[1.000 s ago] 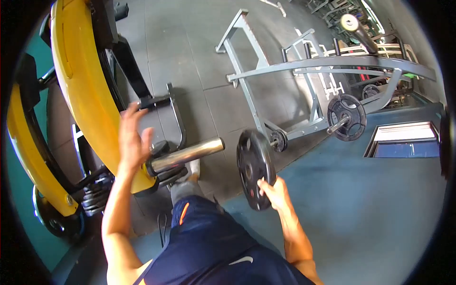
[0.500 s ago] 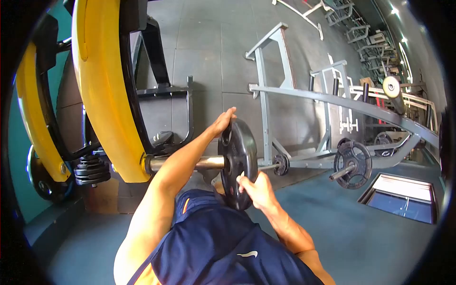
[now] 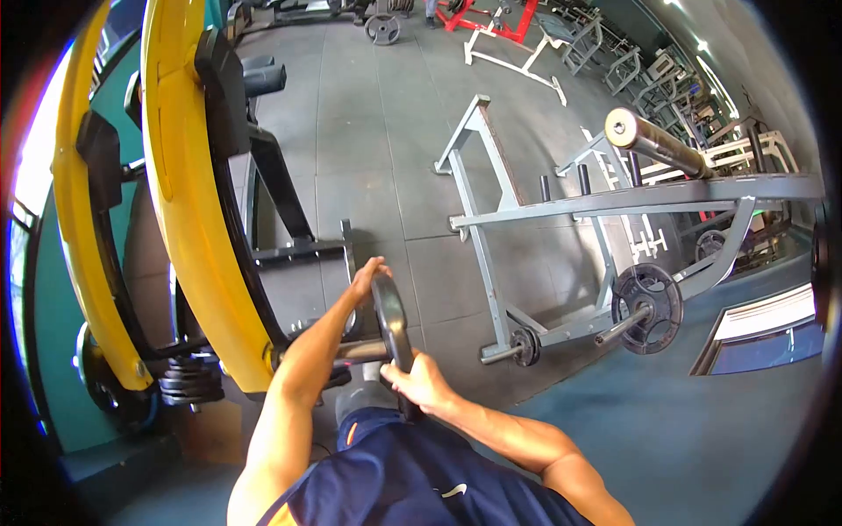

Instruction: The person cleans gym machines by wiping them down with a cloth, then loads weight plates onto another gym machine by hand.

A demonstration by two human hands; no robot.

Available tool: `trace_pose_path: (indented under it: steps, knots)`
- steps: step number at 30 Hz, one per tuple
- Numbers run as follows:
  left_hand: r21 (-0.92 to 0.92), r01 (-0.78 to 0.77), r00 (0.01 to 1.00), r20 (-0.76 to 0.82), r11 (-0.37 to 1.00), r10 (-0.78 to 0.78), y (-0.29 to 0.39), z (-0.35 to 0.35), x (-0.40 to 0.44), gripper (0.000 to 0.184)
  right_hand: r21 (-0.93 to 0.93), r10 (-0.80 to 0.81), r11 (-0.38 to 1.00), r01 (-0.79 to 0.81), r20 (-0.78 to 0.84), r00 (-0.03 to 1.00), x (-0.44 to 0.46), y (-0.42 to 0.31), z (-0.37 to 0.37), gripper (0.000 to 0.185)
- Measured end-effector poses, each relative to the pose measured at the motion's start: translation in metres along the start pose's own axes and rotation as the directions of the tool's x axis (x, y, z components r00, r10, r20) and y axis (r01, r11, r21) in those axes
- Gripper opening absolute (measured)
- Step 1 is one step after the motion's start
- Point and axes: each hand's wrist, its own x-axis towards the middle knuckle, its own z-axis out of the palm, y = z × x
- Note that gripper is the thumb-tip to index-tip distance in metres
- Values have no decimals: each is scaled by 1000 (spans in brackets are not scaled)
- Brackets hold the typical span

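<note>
A black round weight plate (image 3: 391, 317) stands nearly edge-on to me, with a shiny metal sleeve (image 3: 358, 352) of the yellow-armed machine meeting its left face. My left hand (image 3: 365, 282) holds the plate at its far upper rim, fingers along the edge and partly hidden behind it. Lower down, my right hand (image 3: 421, 384) is closed around the plate's near right side, its thumb toward me. The sleeve runs from the foot of the yellow machine arm (image 3: 189, 219), passing behind my left forearm.
On the left stands a second yellow arm (image 3: 88, 219), above a stack of small black plates (image 3: 191, 381). A grey steel frame (image 3: 570, 206) fills the right, carrying a plate (image 3: 647, 309) on a peg. A white bench frame (image 3: 517, 61) lies farther off on the tiled floor.
The plate has moved left along the sleeve, nearer the yellow arm, and both hands have gone with it. My view has tilted up, showing more of the far floor.
</note>
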Motion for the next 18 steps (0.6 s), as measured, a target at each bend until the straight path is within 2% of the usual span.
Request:
trace_pose_path:
  steps: [1, 2, 4, 5, 6, 8, 9, 10, 12, 13, 14, 15, 16, 17, 18]
  knots:
    - [39, -4, 999, 51, 999, 2, 12, 1, -8, 61, 10, -34, 999, 34, 32, 999, -10, -23, 3, 41]
    - [47, -35, 996, 87, 998, 30, 18, 0, -14, 60, -12, 1, 1000, 0, 86, 996, -8, -21, 13, 44]
    - [53, -94, 985, 151, 994, 85, 26, -5, -31, 59, -29, -62, 997, 66, 122, 991, -17, -37, 20, 50]
    - [42, -111, 986, 130, 993, 104, 35, -3, -45, 58, 36, -164, 986, 161, 126, 978, -12, -27, 30, 55]
    - [63, -146, 983, 119, 987, 138, 43, -5, -53, 57, 100, -154, 987, 129, 300, 942, -8, -19, 28, 52]
    - [101, -206, 977, 85, 973, 198, 51, -13, -71, 56, 229, -16, 969, -92, 428, 904, 10, 8, 21, 54]
    - [96, -220, 972, 102, 971, 210, 52, -18, -76, 53, 210, -146, 972, 107, 179, 973, -1, 11, 16, 61]
    - [139, -231, 971, 93, 963, 220, 54, -20, -80, 51, 171, -34, 985, 4, 174, 984, 5, 17, 5, 60]
    - [226, -240, 971, 74, 944, 229, 62, -24, -85, 46, 181, 21, 979, -92, 359, 933, 22, 49, 11, 61]
    - [172, -174, 982, 103, 970, 158, 74, -23, -93, 43, 187, 62, 968, -168, 469, 881, 30, 60, 17, 62]
    - [208, -199, 980, 61, 958, 190, 83, -15, -105, 46, 198, 116, 933, -300, 623, 773, 38, 57, 24, 64]
    - [311, -219, 973, 7, 925, 229, 85, -16, -112, 51, 253, 111, 894, -369, 673, 732, 27, 31, 27, 67]
    - [495, -145, 974, -81, 857, 211, 102, -9, -132, 52, 296, 107, 847, -441, 719, 687, 15, 4, 29, 72]
    - [712, -255, 924, -21, 654, 383, 109, -17, -147, 49, 267, 136, 829, -490, 755, 641, 27, 17, 31, 75]
    - [761, -181, 912, -106, 623, 395, 131, -9, -179, 46, 240, 167, 807, -540, 785, 597, 34, 32, 36, 79]
